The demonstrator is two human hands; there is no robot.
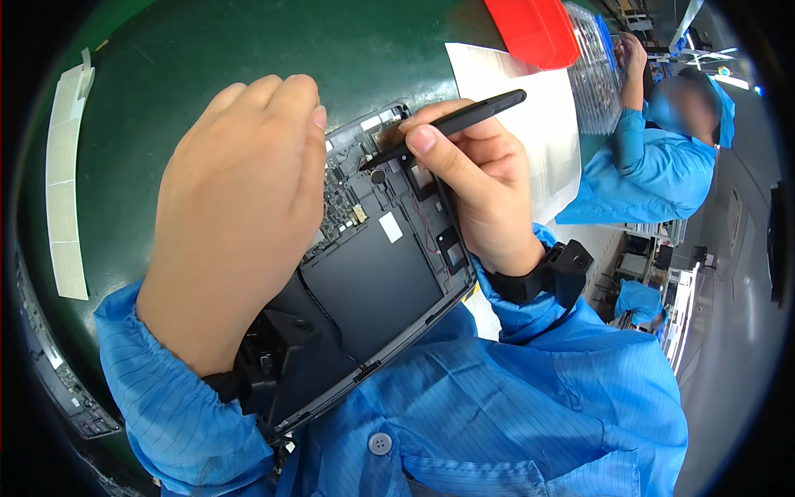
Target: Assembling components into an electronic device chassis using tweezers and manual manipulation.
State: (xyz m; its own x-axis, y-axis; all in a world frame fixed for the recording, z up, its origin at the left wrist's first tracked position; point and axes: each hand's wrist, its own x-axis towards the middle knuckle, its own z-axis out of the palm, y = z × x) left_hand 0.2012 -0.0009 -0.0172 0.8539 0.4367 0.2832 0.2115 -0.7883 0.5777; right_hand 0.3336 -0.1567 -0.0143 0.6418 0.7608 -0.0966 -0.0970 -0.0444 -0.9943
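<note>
An opened laptop base [377, 282] lies tilted in front of me, with its circuit board [338, 207] and flat black battery [373, 277] exposed. My right hand [484, 174] pinches black tweezers [480, 112] between thumb and fingers. Their tip points down at the board near a small round part [378, 176]. Over the left part of the laptop base is my left hand [240, 182], back upward and fingers curled in. Its fingertips are hidden, so I cannot see what they hold, if anything. Black straps with small devices sit on both wrists.
A green work surface [166, 74] lies beneath. At left is a strip of pale labels [65, 182]; another opened laptop base [62, 373] lies along the left rim. A white sheet [538, 124], red bin [534, 33] and clear plastic trays [592, 74] stand right. Beyond sits a blue-clad person [662, 166].
</note>
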